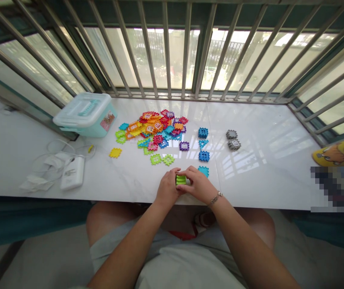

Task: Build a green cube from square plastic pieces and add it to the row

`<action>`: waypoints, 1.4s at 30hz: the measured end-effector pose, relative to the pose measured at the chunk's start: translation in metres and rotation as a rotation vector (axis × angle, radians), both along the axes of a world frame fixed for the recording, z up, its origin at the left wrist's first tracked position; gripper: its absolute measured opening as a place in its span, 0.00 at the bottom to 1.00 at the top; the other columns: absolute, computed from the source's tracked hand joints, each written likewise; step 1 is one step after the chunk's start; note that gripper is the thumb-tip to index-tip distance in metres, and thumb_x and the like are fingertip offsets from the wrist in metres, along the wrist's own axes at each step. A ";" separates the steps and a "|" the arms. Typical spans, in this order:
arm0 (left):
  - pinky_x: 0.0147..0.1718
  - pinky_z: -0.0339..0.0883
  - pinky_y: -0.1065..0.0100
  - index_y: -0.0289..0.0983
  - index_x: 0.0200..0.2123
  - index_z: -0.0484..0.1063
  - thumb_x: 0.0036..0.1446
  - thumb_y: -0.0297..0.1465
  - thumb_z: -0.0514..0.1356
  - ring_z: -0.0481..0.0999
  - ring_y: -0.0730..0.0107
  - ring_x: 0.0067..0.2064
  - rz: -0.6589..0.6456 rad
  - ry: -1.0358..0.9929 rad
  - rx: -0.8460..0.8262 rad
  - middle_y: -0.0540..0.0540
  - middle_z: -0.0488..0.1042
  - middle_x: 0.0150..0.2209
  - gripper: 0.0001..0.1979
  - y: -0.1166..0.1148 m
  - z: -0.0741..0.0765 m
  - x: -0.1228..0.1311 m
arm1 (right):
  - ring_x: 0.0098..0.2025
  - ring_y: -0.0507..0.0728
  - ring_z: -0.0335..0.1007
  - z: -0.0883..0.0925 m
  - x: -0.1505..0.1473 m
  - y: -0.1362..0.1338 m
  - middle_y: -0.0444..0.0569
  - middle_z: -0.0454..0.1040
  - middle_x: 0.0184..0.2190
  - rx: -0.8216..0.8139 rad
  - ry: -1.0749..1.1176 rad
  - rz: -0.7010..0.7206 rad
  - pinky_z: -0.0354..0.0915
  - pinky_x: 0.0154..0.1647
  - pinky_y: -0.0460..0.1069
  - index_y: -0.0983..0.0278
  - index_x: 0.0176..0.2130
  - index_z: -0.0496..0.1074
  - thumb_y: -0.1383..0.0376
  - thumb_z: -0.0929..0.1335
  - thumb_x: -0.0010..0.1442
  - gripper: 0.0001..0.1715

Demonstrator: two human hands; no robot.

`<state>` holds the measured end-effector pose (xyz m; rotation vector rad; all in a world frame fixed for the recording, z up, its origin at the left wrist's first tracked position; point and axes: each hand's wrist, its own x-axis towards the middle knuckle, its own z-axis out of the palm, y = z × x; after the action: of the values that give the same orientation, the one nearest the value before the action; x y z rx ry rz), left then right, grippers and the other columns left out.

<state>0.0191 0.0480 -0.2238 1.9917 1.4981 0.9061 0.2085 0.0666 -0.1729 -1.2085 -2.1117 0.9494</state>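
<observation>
Left hand (167, 188) and right hand (197, 184): both grips clenched on a stack of green plastic tiles (181, 180), near side of the table (265, 176), just left of a blue tile (203, 171); a heap of coloured tiles (154, 128) lies farther.

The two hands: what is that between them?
In the head view, a green stack of plastic pieces lies between the left hand and the right hand.

I see a long white stone ledge (259, 160). On it sit a blue plastic box (84, 114), a big heap of bright plastic tiles (152, 130), two grey tiles (233, 139), and a white power pack (72, 173).
</observation>
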 end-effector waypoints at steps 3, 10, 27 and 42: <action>0.58 0.73 0.51 0.41 0.62 0.64 0.51 0.29 0.73 0.78 0.50 0.56 -0.004 0.011 0.011 0.40 0.77 0.56 0.37 0.001 0.000 0.000 | 0.41 0.56 0.72 -0.001 -0.001 0.001 0.47 0.73 0.42 -0.003 0.004 -0.016 0.69 0.51 0.52 0.58 0.55 0.79 0.60 0.79 0.62 0.23; 0.56 0.73 0.51 0.42 0.59 0.68 0.51 0.29 0.73 0.78 0.50 0.53 -0.030 0.044 0.024 0.42 0.79 0.54 0.33 0.002 -0.001 0.002 | 0.38 0.55 0.69 -0.002 -0.002 0.001 0.44 0.72 0.38 -0.001 0.019 -0.026 0.66 0.47 0.50 0.57 0.53 0.79 0.62 0.78 0.62 0.19; 0.54 0.75 0.57 0.43 0.54 0.77 0.51 0.30 0.74 0.81 0.55 0.52 -0.242 -0.122 -0.176 0.44 0.82 0.52 0.26 0.018 0.021 -0.029 | 0.35 0.54 0.69 -0.012 -0.003 0.000 0.45 0.75 0.39 -0.045 0.043 -0.066 0.64 0.39 0.49 0.58 0.53 0.79 0.57 0.77 0.64 0.18; 0.50 0.74 0.59 0.43 0.52 0.80 0.47 0.35 0.78 0.81 0.54 0.50 -0.214 -0.142 -0.255 0.46 0.83 0.49 0.27 0.019 0.027 -0.023 | 0.36 0.53 0.68 -0.011 -0.002 0.001 0.44 0.74 0.37 -0.074 0.042 -0.078 0.63 0.39 0.49 0.60 0.51 0.80 0.58 0.78 0.62 0.19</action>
<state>-0.0037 0.0670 -0.1965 1.8199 1.2280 0.7119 0.2060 0.0678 -0.1842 -1.2864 -1.9972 1.0176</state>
